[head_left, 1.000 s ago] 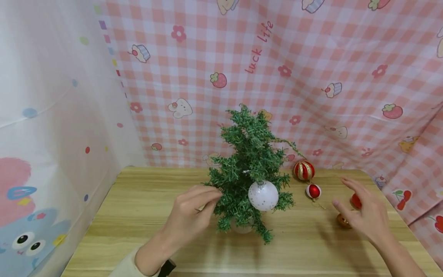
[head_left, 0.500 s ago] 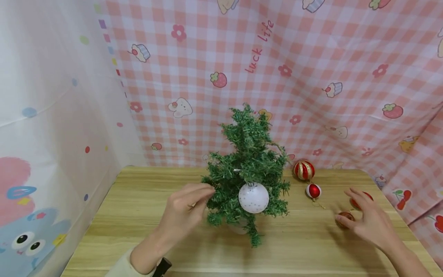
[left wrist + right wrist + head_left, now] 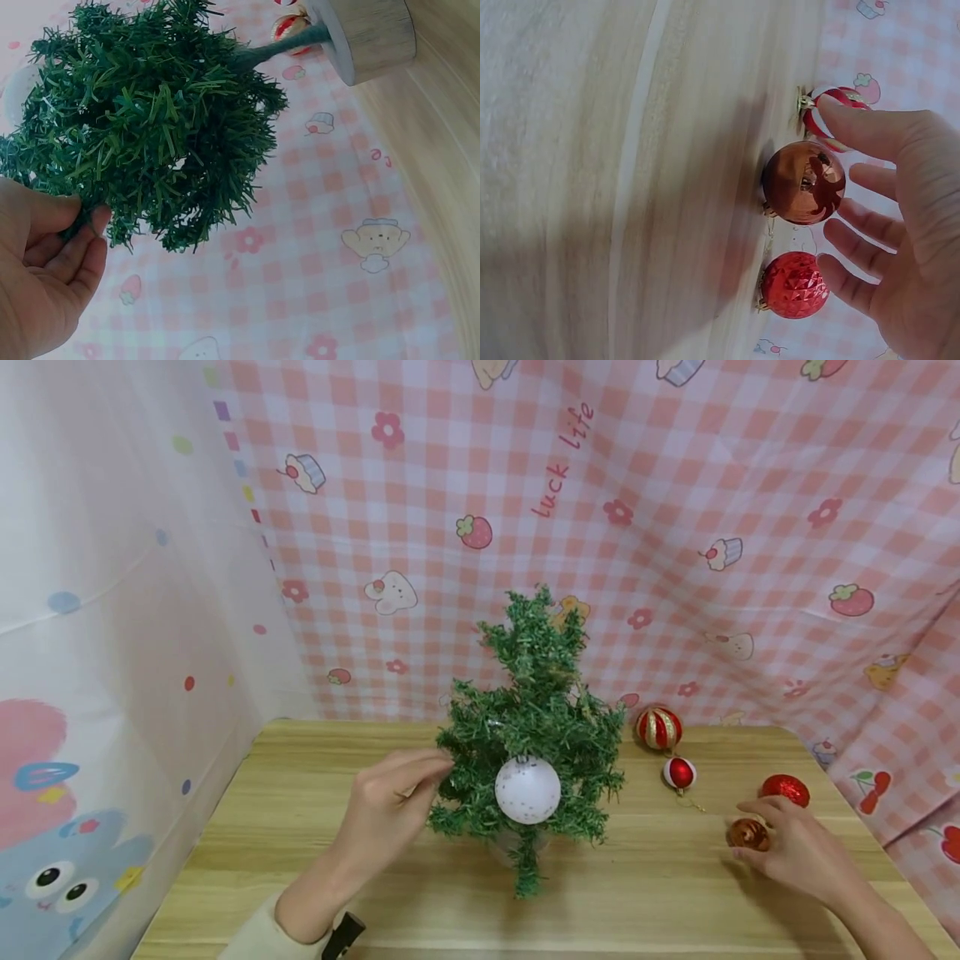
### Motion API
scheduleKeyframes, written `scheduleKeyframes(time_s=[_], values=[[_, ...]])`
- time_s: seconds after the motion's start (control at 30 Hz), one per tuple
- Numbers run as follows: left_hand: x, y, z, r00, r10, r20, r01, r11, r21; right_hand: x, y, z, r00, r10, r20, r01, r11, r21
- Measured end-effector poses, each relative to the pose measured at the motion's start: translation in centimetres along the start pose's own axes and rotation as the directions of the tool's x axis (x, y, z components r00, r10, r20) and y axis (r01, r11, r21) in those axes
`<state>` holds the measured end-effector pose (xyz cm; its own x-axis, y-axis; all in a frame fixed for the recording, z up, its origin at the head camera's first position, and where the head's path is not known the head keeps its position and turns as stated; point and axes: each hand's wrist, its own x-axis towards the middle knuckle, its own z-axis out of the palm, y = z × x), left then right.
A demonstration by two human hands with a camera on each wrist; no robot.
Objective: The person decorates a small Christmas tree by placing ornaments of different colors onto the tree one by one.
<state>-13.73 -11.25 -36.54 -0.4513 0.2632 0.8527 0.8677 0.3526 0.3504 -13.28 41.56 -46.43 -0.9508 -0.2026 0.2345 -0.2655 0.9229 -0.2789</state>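
A small artificial Christmas tree [image 3: 536, 710] stands on the table, with a white speckled bauble [image 3: 528, 790] hanging on its front. At the tree's left side my left hand [image 3: 390, 797] pinches a branch tip between thumb and fingers, as the left wrist view also shows. My right hand [image 3: 798, 847] is at a shiny copper bauble [image 3: 748, 834]. In the right wrist view, its thumb and fingers are spread around that copper bauble [image 3: 799, 184] without closing on it. Just behind that hand lies a textured red bauble [image 3: 785, 790].
Farther back on the right lie a red-and-gold striped bauble [image 3: 659, 729] and a smaller red-and-white bauble [image 3: 679, 773] with a gold cord. A pink checked cloth [image 3: 420, 568] hangs behind the wooden table [image 3: 300, 793]. The tree has a round wooden base [image 3: 379, 37].
The tree has turned, so its white bauble has swung left to the front. My left hand has shifted slightly left. My right hand has lowered to the copper bauble.
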Motion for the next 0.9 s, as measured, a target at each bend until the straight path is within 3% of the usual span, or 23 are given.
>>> scheduleKeyframes(time_s=[0.3, 0.7, 0.9], values=[[-0.03, -0.57, -0.28, 0.999, -0.032, 0.003, 0.032, 0.999, -0.013, 0.24, 0.37, 0.14, 0.999, 0.003, 0.035, -0.002, 1.0, -0.031], [-0.06, -0.9, -0.38, 1.0, -0.029, -0.001, 0.029, 1.0, -0.001, 0.28, 0.73, -0.01, 0.993, 0.05, 0.107, -0.046, 0.998, -0.034], [-0.08, -1.02, -0.44, 0.999, -0.033, -0.002, 0.033, 0.999, 0.008, 0.3, 0.73, -0.57, 0.993, 0.065, 0.098, -0.066, 0.998, 0.004]])
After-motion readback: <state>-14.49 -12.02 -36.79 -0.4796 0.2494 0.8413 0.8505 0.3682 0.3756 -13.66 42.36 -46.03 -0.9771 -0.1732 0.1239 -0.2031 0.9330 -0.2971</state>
